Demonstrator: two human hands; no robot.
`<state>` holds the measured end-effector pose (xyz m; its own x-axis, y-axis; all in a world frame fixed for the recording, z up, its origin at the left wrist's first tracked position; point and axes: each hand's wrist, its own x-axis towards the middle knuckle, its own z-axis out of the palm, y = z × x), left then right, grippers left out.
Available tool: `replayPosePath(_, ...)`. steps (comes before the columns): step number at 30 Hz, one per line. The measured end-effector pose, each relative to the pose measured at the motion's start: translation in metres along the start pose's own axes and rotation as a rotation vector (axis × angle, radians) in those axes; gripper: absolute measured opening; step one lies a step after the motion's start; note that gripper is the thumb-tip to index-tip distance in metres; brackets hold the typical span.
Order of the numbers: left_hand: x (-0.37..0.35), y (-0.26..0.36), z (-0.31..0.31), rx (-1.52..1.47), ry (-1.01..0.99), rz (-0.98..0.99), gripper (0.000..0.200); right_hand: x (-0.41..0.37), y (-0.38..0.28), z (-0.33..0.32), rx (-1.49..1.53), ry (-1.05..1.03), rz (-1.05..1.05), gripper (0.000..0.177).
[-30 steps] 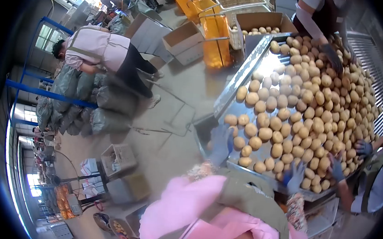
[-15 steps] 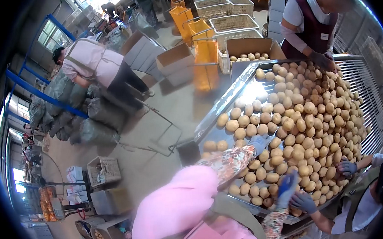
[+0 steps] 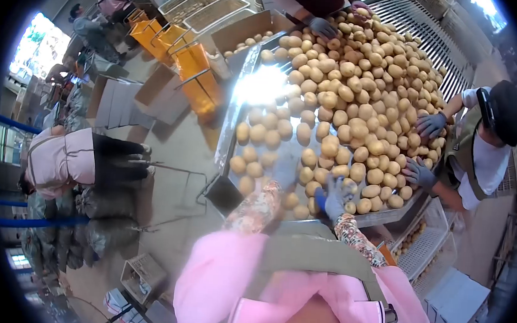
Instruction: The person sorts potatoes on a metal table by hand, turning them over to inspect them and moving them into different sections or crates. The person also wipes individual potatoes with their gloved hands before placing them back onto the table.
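Yellow-brown potatoes (image 3: 361,132) cover much of a shiny metal sorting table (image 3: 229,121) before me. My left hand (image 3: 282,176), under a flowered sleeve, is over the table's near left part, close to a loose group of potatoes (image 3: 253,168); motion smears its fingers. My right hand (image 3: 335,199), in a grey and blue glove, is at the near edge among potatoes. Its fingers are spread, with the blue thumb side against the potatoes on its left.
A co-worker at the right has two gloved hands (image 3: 422,173) on the pile. Another person's gloved hand (image 3: 323,28) works at the far side. Beyond the left rim stand a cardboard box (image 3: 234,32) and orange crates (image 3: 196,75). White baskets (image 3: 421,260) sit below right.
The view has swung right. My left hand has moved back toward the near left of the table. My right hand has come left, away from the co-worker's hand, and its fingers have spread.
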<state>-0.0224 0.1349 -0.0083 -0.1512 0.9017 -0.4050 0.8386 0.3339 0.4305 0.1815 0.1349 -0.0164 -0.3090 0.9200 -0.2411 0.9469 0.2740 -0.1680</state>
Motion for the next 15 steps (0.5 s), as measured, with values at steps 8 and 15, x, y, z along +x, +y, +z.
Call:
replayPosePath(8, -0.038, 0.009, 0.016, -1.135, 0.438, 0.178, 0.047, 0.006, -0.029, -0.054, 1.005, -0.317, -0.372, 0.062)
replayPosePath(15, -0.060, 0.051, 0.010, -0.701, 0.285, 0.156, 0.034, -0.004, 0.003, -0.065, 0.835, -0.112, -0.567, 0.075)
